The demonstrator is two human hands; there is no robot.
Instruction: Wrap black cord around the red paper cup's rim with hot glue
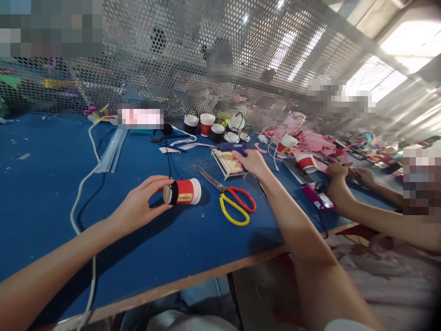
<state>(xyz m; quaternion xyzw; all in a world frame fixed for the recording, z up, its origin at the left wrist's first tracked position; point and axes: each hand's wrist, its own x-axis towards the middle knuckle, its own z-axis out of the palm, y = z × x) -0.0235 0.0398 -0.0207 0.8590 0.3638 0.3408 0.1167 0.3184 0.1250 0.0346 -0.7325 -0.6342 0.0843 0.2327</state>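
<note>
My left hand grips the base end of a red paper cup lying on its side, white rim to the right. Black cord is wound round the cup's base, and a strand runs up from it toward the back of the table. My right hand is closed around the handle of a blue glue gun, which rests at a small wooden rack. Between my hands lie scissors with one red and one yellow handle loop, blades pointing up-left.
Several cups with black cord handles stand at the back. Clear glue sticks lie left, near a white cable. Pliers lie behind. At right, a co-worker's hands are near a phone and a purple box.
</note>
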